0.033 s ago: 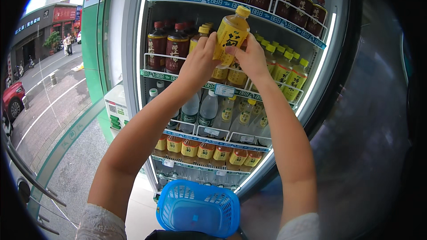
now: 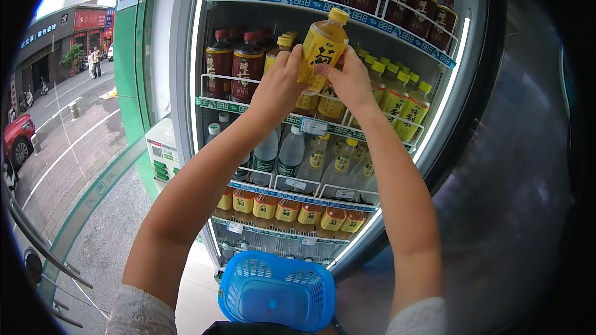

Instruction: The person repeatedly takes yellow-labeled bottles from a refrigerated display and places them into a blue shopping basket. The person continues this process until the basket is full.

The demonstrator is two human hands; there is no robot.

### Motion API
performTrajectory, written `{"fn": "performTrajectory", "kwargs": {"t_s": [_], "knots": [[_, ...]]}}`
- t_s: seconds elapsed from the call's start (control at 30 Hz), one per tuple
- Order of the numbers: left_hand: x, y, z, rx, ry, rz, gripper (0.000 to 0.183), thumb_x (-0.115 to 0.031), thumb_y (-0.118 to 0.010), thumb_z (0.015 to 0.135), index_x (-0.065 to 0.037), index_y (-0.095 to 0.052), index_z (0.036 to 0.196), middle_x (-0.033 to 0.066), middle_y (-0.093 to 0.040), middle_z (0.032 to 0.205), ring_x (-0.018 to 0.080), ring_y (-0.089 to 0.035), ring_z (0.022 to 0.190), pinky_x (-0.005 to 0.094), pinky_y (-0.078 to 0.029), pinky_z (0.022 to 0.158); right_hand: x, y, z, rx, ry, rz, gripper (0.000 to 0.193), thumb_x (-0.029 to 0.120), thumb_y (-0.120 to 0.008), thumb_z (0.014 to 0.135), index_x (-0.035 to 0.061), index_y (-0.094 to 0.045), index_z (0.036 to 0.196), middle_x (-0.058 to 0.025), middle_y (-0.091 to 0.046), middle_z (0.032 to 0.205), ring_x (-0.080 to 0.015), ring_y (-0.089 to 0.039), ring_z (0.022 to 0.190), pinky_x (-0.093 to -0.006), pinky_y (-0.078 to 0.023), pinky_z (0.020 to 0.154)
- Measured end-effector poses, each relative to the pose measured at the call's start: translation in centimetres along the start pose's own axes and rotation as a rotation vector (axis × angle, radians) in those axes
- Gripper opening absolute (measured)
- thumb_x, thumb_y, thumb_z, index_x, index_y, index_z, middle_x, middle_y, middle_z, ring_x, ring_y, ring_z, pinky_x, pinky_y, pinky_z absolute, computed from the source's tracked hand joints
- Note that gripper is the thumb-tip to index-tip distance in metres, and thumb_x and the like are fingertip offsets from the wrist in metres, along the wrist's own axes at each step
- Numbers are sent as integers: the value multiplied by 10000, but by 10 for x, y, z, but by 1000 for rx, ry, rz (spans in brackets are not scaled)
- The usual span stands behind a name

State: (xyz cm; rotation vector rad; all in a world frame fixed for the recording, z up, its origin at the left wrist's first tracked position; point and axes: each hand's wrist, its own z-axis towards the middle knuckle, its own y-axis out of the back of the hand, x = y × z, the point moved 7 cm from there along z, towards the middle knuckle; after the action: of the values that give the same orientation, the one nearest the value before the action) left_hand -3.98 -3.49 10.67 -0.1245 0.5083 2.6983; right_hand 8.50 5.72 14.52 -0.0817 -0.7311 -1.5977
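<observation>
Counted in the open cooler: four shelves [image 2: 323, 6] carrying bottles. One yellow bottle [image 2: 321, 49] is raised in front, held by two hands, left hand [image 2: 280, 87] and right hand [image 2: 351, 80]. One blue basket [image 2: 277, 290] sits below. One red car [image 2: 17, 139] stands on the street. Exact bottle totals per shelf cannot be told.

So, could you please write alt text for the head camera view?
Both hands, left hand and right hand, hold a yellow bottle upright at an open drinks cooler stocked with bottles. A blue basket sits below.
</observation>
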Motion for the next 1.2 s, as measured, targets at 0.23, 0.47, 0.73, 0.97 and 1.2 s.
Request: {"fn": "performTrajectory", "kwargs": {"t_s": [0.23,0.47,0.73,0.97,1.2], "knots": [[21,-26,8,49,91,86,757,-84,-722,839,24,-315,1468,203,-532,1218,414,-584,1085,446,-506,880,-13,-12,15,-119,135,-261,591,287,-804,813,-1,-524,1248,-185,-648,1190,-378,-655,1074,-442,-534,891],[29,-43,11,24,39,235,666,-38,-676,830,92,-362,1403,215,-527,1175,384,-619,1023,405,-536,831,-8,-19,10,-111,33,-485,586,292,-818,795,-19,-532,1200,-190,-675,1118,-385,-670,1034,-447,-550,871],[23,-45,7,-57,-45,263,531,-46,-631,867,140,-416,1316,235,-523,1144,390,-641,977,406,-555,803,3,-23,0,-82,-22,-478,854,201,-783,815,-60,-278,1454,-283,-658,1102,-442,-664,1016,-468,-550,871],[28,-54,9,57,91,217,637,-101,-662,872,106,-361,1394,240,-584,1119,413,-616,1023,438,-521,852,-4,-28,-5,-106,28,-532,768,152,-727,858,-39,-290,1460,-290,-447,1329,-486,-639,1030,-465,-568,869],[32,-55,4,66,-12,276,591,36,-577,822,129,-396,1378,232,-601,1068,368,-643,969,398,-537,835,-6,-38,-6,1,40,-542,591,96,-676,880,-33,-400,1386,-254,-459,1320,-469,-631,1058,-465,-557,871]]}}
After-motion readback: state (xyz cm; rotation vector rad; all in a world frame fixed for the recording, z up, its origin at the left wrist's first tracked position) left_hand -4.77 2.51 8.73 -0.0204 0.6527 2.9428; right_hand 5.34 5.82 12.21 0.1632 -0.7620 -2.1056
